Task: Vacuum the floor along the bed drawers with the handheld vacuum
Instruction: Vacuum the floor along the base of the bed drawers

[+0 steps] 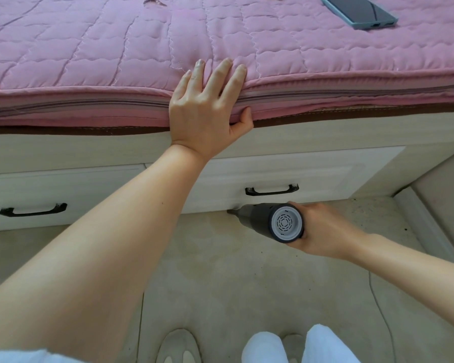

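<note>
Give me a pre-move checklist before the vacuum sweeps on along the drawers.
1. Right hand grips vacuum: ok.
2. Nozzle at the drawer base, on the floor: ok.
3. Left hand braced on the mattress edge: ok.
4. Debris left by the right corner: not ok.
5. Thin cord clear of path: ok.
6. Vacuum running: cannot tell.

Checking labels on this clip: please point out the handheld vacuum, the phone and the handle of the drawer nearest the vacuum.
handheld vacuum (286, 222): head view, on its round grey rear cap.
phone (358, 10): head view, on its dark screen.
drawer handle (271, 190): head view, on the middle of the black bar.
</note>
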Available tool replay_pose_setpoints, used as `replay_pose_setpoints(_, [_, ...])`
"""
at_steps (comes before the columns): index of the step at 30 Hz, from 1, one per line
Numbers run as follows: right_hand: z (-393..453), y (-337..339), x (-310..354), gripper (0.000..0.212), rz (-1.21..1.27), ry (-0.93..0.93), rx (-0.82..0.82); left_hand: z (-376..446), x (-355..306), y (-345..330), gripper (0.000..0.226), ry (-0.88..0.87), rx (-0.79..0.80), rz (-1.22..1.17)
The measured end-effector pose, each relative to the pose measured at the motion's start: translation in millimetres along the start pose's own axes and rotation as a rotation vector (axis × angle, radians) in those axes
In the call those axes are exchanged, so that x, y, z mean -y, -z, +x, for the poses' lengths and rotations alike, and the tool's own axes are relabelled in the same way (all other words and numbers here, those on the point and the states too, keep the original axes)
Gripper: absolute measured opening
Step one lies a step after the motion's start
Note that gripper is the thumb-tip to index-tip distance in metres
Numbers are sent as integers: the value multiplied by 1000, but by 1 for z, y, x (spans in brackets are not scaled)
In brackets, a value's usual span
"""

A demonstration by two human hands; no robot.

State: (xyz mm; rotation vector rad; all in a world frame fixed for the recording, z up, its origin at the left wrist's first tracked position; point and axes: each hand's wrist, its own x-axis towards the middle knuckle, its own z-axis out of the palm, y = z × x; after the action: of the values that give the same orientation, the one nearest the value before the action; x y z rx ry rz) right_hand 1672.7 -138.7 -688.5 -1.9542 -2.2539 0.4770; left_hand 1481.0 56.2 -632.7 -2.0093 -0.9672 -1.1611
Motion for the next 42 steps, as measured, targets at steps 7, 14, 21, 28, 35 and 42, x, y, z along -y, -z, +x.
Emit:
replay_pose_setpoints(7, [-15,13,-19,45,-26,-105,-22,-1,0,-1,51,0,-2,11])
replay_pose_setpoints(14, [-27,18,-35,43,-42,-151,6,0,1,0,51,-7,-4,15])
replay_pose_setpoints(21, [-37,20,-41,47,-3,-161,-10,-1,2,-1,52,-20,-5,21])
replay_pose_setpoints(28, [-48,23,-46,32,28,-123,-42,-1,3,-2,52,-32,-5,26])
replay_pose_setpoints(35, [-40,23,-42,34,37,-136,-39,-1,2,-3,53,-32,-28,41])
replay_pose_setpoints(42, [-32,17,-37,37,86,-109,-44,-2,3,-3,52,-28,-17,53])
